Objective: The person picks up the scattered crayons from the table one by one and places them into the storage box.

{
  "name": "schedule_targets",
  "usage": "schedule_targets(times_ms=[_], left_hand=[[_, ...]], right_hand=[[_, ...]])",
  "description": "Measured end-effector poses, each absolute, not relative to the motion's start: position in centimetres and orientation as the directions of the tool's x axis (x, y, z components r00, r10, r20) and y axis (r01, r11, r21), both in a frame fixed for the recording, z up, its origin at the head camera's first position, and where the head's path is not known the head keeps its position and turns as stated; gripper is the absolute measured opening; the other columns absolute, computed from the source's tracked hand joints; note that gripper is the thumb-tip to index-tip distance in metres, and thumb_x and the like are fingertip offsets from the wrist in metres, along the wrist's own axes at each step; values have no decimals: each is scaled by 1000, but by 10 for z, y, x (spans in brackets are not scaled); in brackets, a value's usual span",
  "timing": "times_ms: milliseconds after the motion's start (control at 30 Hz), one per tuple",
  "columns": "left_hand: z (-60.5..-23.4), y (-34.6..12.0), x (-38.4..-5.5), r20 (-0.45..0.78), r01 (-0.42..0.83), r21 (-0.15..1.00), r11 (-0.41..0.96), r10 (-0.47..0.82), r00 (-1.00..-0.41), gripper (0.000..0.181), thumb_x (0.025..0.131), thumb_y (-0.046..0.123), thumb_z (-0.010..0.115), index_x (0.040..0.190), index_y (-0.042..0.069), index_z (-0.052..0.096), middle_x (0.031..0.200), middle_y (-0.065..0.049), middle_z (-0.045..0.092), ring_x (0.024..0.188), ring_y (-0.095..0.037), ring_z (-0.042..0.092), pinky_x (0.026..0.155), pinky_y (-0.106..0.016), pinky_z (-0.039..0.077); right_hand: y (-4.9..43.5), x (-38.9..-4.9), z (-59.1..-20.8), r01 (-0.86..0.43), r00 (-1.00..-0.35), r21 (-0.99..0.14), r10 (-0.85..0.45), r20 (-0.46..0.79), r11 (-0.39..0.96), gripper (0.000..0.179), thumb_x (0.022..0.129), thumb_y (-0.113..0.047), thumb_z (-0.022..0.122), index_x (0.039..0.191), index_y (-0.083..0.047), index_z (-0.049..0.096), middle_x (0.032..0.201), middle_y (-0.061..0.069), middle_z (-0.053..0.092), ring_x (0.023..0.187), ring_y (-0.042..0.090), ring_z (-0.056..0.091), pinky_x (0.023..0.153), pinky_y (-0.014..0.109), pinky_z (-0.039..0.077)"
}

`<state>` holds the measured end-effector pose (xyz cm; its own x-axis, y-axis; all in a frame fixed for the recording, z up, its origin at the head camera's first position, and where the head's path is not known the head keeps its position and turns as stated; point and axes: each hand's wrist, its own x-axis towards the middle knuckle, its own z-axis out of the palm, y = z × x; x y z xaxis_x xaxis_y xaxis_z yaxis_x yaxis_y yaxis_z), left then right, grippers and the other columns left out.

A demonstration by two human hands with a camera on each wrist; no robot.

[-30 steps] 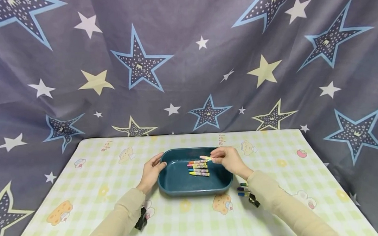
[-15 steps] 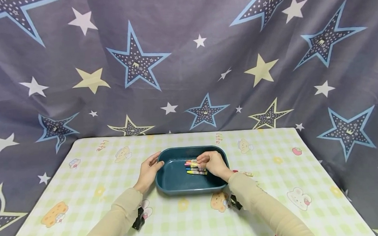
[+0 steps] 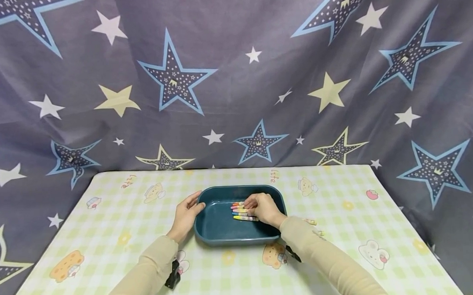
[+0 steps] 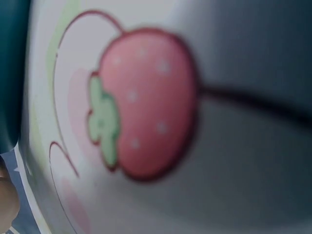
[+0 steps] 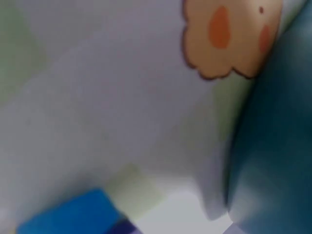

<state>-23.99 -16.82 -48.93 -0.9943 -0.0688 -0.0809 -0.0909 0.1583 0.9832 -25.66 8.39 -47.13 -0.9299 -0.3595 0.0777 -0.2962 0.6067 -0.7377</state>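
The left hand (image 3: 185,213) lay relaxed against the teal tray's (image 3: 216,225) left rim. The right hand (image 3: 264,208) reached into it, fingers curled over the crayons (image 3: 241,211); actual grip unclear. The checked counter (image 3: 117,223) stood before star-patterned cloth (image 3: 217,78).

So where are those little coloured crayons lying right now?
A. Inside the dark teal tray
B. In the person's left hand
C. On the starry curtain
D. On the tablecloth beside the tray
A: the crayons lie on the floor of the teal tray, with the right hand on them and the left hand at the tray's left rim.
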Motion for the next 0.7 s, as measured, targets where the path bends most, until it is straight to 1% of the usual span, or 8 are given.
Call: schedule_targets(times_ms=[133,333,500,700], left_hand=[[-489,-169,-239,-87,-96,983,158,-67,-994,46,88,12,58,133,10,48,136,-15,47,129,-28,41,105,-39,38],[-489,-169,-241,-79,-89,984,153,-71,-994,46,87,12,57,133,11,48,136,-14,47,128,-27,41,105,-39,37],[-489,-167,-240,-79,-90,984,155,-76,-994,46,87,12,58,133,10,48,135,-15,48,127,-27,43,104,-39,39],[-489,-170,-239,-91,-102,983,150,-77,-993,47,87,12,58,133,10,48,135,-15,48,126,-27,44,104,-39,40]], right_hand=[[82,-256,-471,-304,-930,-741,-354,95,599,18,72,6,71,87,-4,70,80,6,70,74,16,65,65,22,54],[81,-259,-469,-279,-939,-785,-329,102,553,20,70,8,71,88,-1,70,81,10,70,74,18,66,65,21,54],[83,-259,-471,-236,-947,-820,-314,73,522,21,73,5,70,94,0,69,85,11,70,77,19,67,66,21,55],[81,-258,-471,-203,-944,-869,-325,51,451,26,76,2,69,102,1,68,91,13,70,84,22,67,69,24,56]])
